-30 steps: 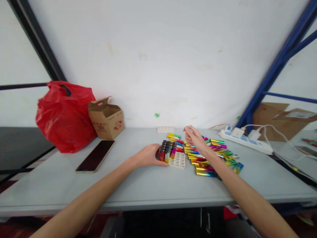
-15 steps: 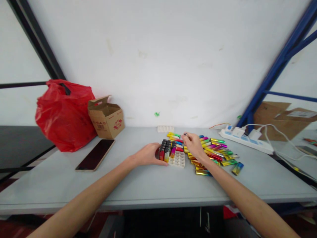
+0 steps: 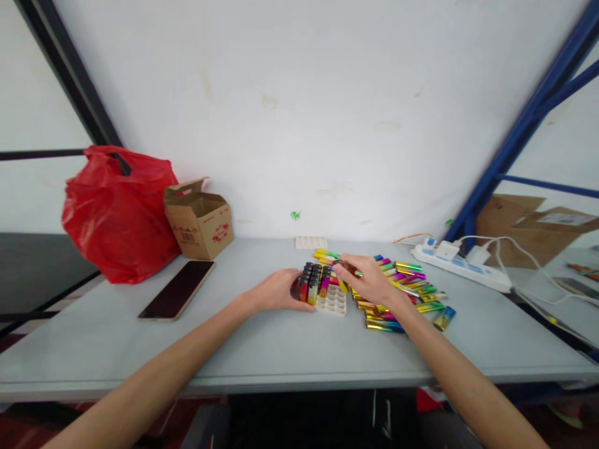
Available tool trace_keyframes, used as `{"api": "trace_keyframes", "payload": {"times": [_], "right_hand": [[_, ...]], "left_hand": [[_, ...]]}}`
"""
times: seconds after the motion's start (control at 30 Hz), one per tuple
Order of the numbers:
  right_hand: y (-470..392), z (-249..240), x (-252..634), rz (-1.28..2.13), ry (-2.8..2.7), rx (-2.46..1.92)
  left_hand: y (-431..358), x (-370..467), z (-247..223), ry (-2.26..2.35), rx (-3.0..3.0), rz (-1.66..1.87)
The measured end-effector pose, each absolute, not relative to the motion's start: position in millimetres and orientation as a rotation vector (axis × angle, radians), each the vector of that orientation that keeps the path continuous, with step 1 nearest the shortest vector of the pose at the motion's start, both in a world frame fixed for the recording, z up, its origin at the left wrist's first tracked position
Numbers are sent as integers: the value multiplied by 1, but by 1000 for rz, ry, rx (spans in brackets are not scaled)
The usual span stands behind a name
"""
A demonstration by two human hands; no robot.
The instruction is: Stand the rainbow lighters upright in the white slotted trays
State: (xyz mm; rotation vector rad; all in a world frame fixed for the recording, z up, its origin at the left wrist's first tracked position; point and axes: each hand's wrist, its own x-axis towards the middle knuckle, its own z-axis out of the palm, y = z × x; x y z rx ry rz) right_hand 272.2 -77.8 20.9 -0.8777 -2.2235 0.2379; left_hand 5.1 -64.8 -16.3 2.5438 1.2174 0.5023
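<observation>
A white tray with round-cornered slots lies on the table, its left part filled with upright lighters that have black tops. My left hand curves around the left side of these lighters, thumb along their front. Over the tray's back right part, my right hand pinches a yellow lighter, tilted, its dark top at the fingertips. Several shiny, many-coloured lighters lie in a loose pile to the right, partly hidden by my right hand and forearm.
A second white tray lies by the wall. On the left are a phone, an open cardboard box and a red plastic bag. A white power strip with plugs and cables sits at the back right.
My right hand has moved slightly left and down toward the tray, and the yellow lighter in its fingers now shows. My left hand has kept its hold beside the upright lighters.
</observation>
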Motion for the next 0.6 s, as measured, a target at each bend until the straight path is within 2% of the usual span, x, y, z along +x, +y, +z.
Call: {"api": "trace_keyframes", "payload": {"times": [0.2,0.6], "right_hand": [[-80,11,269,536,-2267,-852],[-76,-3,265,503,-2298,-881]], "left_hand": [[-65,5,-16,1201,2537,517],[-65,5,-15,1223,2492,494]]}}
